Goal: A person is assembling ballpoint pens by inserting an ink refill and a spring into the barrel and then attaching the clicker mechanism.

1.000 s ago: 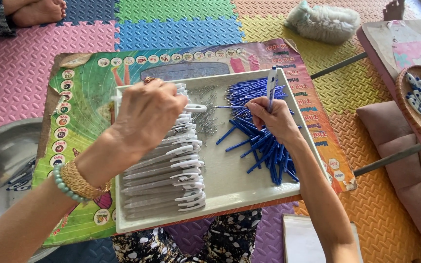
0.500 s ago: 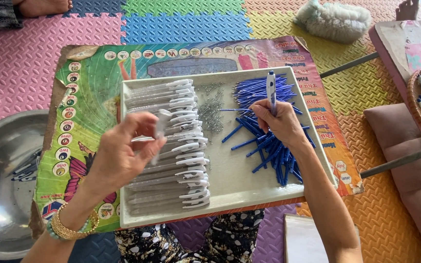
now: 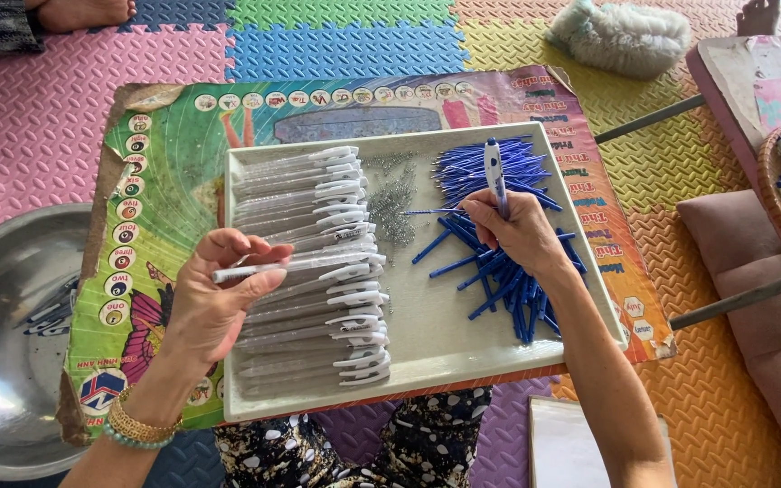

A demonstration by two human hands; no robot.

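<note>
Here a white tray [image 3: 427,357] lies on a colourful poster board [image 3: 164,190], holding clear pen barrels [image 3: 309,307] and blue refills [image 3: 499,271]. The left hand [image 3: 214,303] has its fingers clamped on one clear barrel [image 3: 273,267]; the right hand [image 3: 517,235] pinches a white-and-blue pen [image 3: 494,172] upright.

Bare forearms, gold and teal bracelets [image 3: 142,427]

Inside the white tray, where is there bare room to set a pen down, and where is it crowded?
Bare floor of the tray lies between the white pen barrels and the blue refills, widest near the front rim. Crowded: the left half under the barrels, the springs at the back centre, and the refills under the right hand.
</note>
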